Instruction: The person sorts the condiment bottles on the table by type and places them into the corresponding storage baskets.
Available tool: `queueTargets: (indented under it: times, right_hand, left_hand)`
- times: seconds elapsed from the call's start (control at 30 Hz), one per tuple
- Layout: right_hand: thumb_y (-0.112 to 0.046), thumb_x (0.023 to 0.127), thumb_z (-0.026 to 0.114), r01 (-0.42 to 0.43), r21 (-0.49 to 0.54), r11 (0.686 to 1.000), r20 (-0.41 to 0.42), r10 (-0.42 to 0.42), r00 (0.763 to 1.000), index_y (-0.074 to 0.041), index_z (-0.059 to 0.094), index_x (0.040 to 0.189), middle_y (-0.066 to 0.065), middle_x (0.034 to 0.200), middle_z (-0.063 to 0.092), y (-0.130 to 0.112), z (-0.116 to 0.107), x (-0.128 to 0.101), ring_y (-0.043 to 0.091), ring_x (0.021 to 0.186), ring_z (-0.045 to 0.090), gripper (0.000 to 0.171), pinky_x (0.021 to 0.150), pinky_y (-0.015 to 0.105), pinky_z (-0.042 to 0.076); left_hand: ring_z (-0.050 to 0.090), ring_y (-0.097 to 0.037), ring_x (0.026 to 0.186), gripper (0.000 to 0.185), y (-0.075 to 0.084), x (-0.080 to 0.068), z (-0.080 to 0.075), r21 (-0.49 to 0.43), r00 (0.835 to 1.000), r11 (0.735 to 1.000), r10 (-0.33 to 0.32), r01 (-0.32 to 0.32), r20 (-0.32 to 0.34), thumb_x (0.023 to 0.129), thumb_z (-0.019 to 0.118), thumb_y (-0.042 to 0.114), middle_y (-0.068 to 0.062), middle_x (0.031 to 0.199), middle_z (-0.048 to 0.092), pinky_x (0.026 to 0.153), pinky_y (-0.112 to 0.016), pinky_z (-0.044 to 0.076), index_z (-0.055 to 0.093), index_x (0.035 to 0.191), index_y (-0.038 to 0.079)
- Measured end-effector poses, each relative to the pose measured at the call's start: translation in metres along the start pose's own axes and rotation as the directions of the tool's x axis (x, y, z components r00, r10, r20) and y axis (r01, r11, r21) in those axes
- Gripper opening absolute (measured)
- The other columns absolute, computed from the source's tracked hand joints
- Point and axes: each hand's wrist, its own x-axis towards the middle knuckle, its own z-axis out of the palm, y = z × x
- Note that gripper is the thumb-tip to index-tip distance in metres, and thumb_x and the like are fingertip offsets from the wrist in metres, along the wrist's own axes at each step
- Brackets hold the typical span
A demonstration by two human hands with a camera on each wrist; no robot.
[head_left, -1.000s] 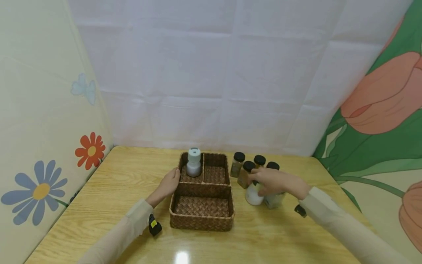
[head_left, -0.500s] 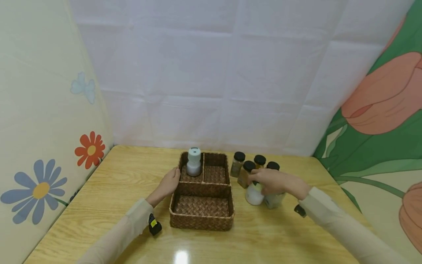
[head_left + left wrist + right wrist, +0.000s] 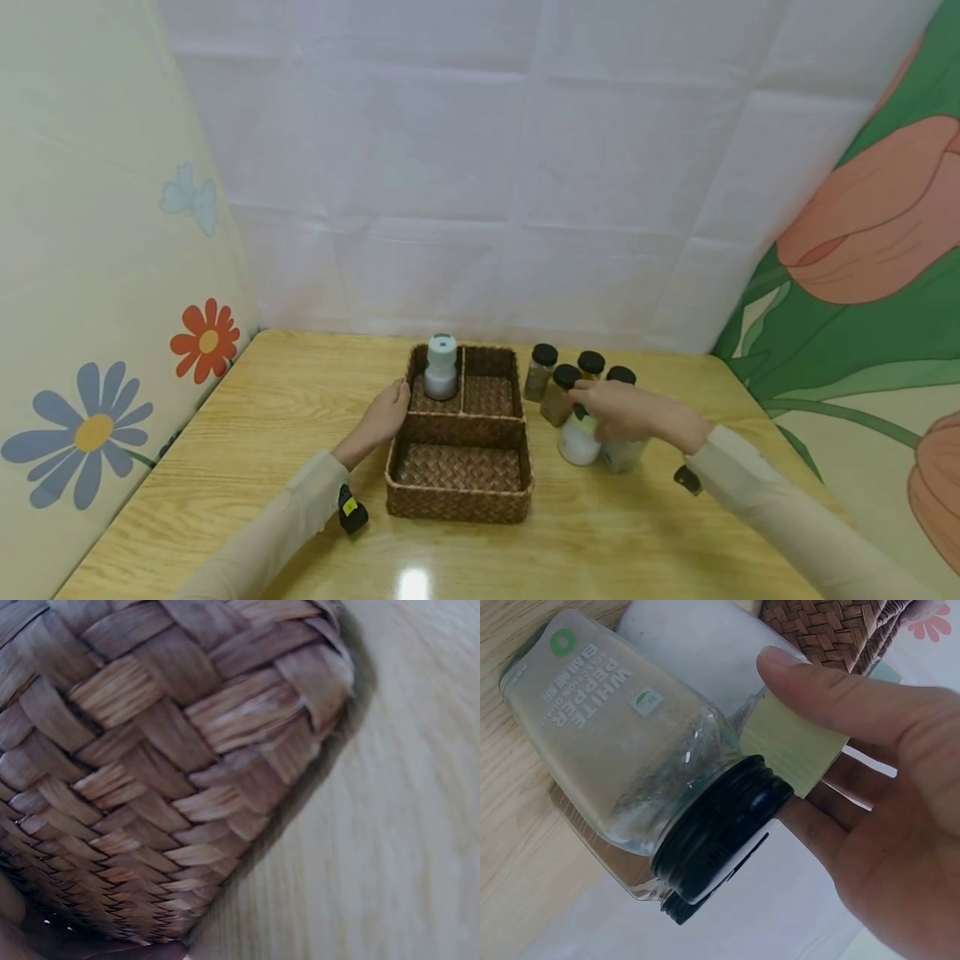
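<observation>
My left hand (image 3: 386, 412) rests against the outer left side of a woven basket (image 3: 459, 507), its fingertips at the rim. In the left wrist view, fingers (image 3: 142, 950) lie low along the woven wall. To the right of the basket, my right hand (image 3: 630, 412) grips a white bottle (image 3: 579, 446) by its pale yellow-green cap (image 3: 791, 742). The thumb is on one side of the cap and the fingers are on the other. Beside it, a glass jar of white pepper (image 3: 622, 742) with a black lid (image 3: 720, 825) is close to the wrist camera; the hand partly covers this jar from above.
Several black-lidded jars (image 3: 538, 382) cluster behind the right hand. Of the basket's three compartments, the back left one holds an upright pale blue-topped bottle (image 3: 441, 379). A white cloth (image 3: 480, 167) hangs behind the wooden table (image 3: 300, 400), with flower-patterned sheets at both sides.
The right hand has shifted slightly on the bottle, and more of the pale cap shows now. The left hand and the basket stay in place.
</observation>
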Motion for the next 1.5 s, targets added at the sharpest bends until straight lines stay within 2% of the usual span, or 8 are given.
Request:
queueTargets:
  times: [0.2, 0.33, 0.5, 0.6, 0.83, 1.1, 1.27, 1.5]
  right_hand:
    - [-0.01, 0.083, 0.081, 0.005, -0.019, 1.0, -0.01, -0.005, 1.0, -0.001, 0.057, 0.132, 0.026, 0.135, 0.053, 0.001, -0.001, -0.001, 0.037, 0.111, 0.061, 0.056, 0.086, 0.05, 0.054]
    - [-0.012, 0.083, 0.081, 0.015, -0.011, 1.0, -0.02, -0.015, 1.0, -0.002, 0.059, 0.131, 0.025, 0.135, 0.054, 0.001, -0.003, -0.003, 0.039, 0.116, 0.058, 0.054, 0.089, 0.053, 0.052]
    - [-0.015, 0.085, 0.08, 0.018, 0.023, 1.0, -0.035, -0.018, 0.999, -0.005, 0.06, 0.131, 0.023, 0.136, 0.054, 0.003, -0.002, -0.005, 0.038, 0.118, 0.057, 0.052, 0.091, 0.055, 0.051]
    - [-0.019, 0.087, 0.078, 0.021, 0.027, 0.999, -0.057, -0.019, 0.998, -0.002, 0.058, 0.134, 0.025, 0.137, 0.053, 0.003, -0.002, -0.006, 0.039, 0.117, 0.057, 0.054, 0.091, 0.055, 0.05]
    - [-0.02, 0.085, 0.08, 0.074, -0.012, 0.997, -0.128, -0.075, 0.989, -0.001, 0.06, 0.13, 0.018, 0.124, 0.06, 0.002, -0.006, -0.004, 0.029, 0.101, 0.064, 0.053, 0.077, 0.045, 0.055]
    - [-0.019, 0.085, 0.08, 0.077, 0.026, 0.997, -0.155, -0.072, 0.985, -0.002, 0.06, 0.131, 0.017, 0.126, 0.06, 0.002, -0.01, -0.005, 0.025, 0.096, 0.065, 0.054, 0.074, 0.04, 0.057]
    - [-0.016, 0.084, 0.081, 0.101, 0.021, 0.995, -0.213, -0.095, 0.972, -0.001, 0.061, 0.129, 0.019, 0.125, 0.06, 0.001, -0.011, -0.006, 0.028, 0.096, 0.066, 0.051, 0.076, 0.043, 0.057]
    - [-0.015, 0.088, 0.077, 0.113, 0.006, 0.994, -0.234, -0.108, 0.966, 0.0, 0.059, 0.132, 0.025, 0.132, 0.055, -0.003, -0.018, -0.006, 0.032, 0.101, 0.065, 0.05, 0.078, 0.043, 0.058]
  left_hand:
    - [0.037, -0.05, 0.134, 0.047, 0.002, -0.002, -0.001, -0.004, 1.0, 1.0, -0.008, 0.008, 0.008, 0.109, 0.025, 0.015, -0.036, 0.144, 0.04, 0.108, -0.06, 0.033, 0.038, 0.142, -0.016]
    - [0.032, -0.049, 0.137, 0.049, 0.003, -0.002, -0.001, -0.009, 0.999, 1.0, -0.029, 0.03, 0.021, 0.11, 0.025, 0.017, -0.036, 0.148, 0.035, 0.11, -0.06, 0.03, 0.032, 0.145, -0.016]
    - [0.034, -0.05, 0.136, 0.048, 0.002, 0.0, -0.001, -0.003, 1.0, 1.0, -0.022, 0.022, 0.019, 0.11, 0.024, 0.016, -0.036, 0.145, 0.037, 0.109, -0.06, 0.032, 0.036, 0.143, -0.016]
    - [0.031, -0.05, 0.137, 0.049, 0.002, -0.001, -0.001, -0.004, 0.999, 1.0, -0.027, 0.027, 0.032, 0.11, 0.023, 0.016, -0.036, 0.148, 0.033, 0.11, -0.06, 0.03, 0.032, 0.145, -0.017]
    - [0.031, -0.049, 0.138, 0.049, 0.002, -0.001, -0.001, -0.002, 0.999, 0.999, -0.033, 0.034, 0.029, 0.11, 0.023, 0.017, -0.036, 0.149, 0.033, 0.111, -0.06, 0.029, 0.03, 0.146, -0.016]
    - [0.029, -0.049, 0.139, 0.05, 0.004, -0.001, -0.001, -0.005, 0.998, 0.999, -0.042, 0.043, 0.036, 0.11, 0.024, 0.017, -0.035, 0.15, 0.031, 0.112, -0.059, 0.028, 0.028, 0.147, -0.016]
    - [0.028, -0.049, 0.139, 0.05, 0.002, -0.001, -0.001, -0.011, 0.999, 0.999, -0.035, 0.036, 0.039, 0.11, 0.023, 0.016, -0.035, 0.15, 0.03, 0.111, -0.06, 0.028, 0.028, 0.148, -0.016]
    - [0.024, -0.048, 0.141, 0.051, 0.002, -0.002, -0.001, -0.019, 0.997, 0.998, -0.054, 0.055, 0.052, 0.11, 0.022, 0.018, -0.034, 0.153, 0.026, 0.113, -0.059, 0.025, 0.023, 0.15, -0.015]
